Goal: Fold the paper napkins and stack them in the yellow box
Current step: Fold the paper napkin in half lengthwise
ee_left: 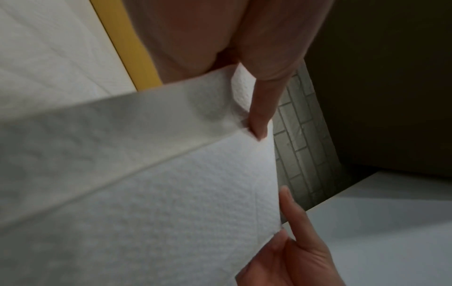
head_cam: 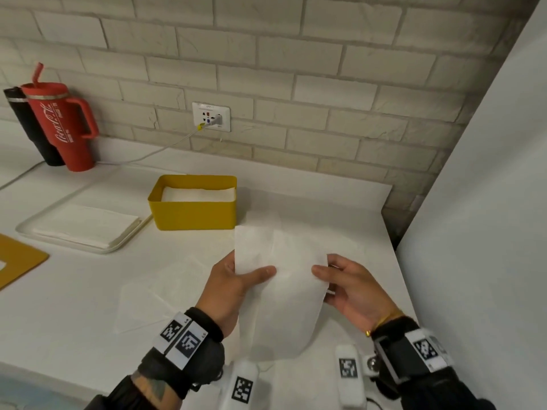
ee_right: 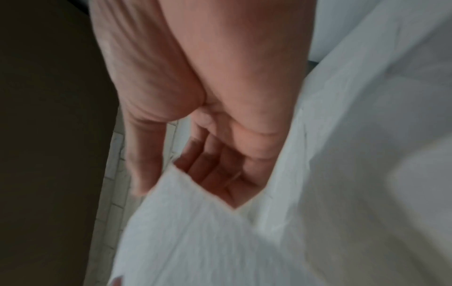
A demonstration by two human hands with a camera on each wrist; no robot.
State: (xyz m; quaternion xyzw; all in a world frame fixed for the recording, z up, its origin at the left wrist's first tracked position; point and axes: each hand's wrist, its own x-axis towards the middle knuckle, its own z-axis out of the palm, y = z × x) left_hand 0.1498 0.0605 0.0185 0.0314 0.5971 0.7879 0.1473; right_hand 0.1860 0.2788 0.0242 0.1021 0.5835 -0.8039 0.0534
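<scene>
Both hands hold one white paper napkin (head_cam: 281, 285) in the air above the counter's front right. My left hand (head_cam: 236, 276) pinches its left edge, thumb on top. My right hand (head_cam: 340, 279) pinches the right edge, thumb in front and fingers behind. The left wrist view shows the embossed napkin (ee_left: 159, 193) with a fold line and my left thumb pressing it. In the right wrist view the napkin (ee_right: 318, 193) drapes over my fingers. The yellow box (head_cam: 194, 205) stands behind the napkin with folded napkins inside. Another unfolded napkin (head_cam: 157, 294) lies flat to the left.
A white tray (head_cam: 118, 248) with a stack of napkins sits left of the box. A red tumbler (head_cam: 63, 122) and a black bottle (head_cam: 32, 128) stand at the back left. A yellow lid (head_cam: 17, 264) lies at the left edge. A white panel (head_cam: 488, 202) walls the right.
</scene>
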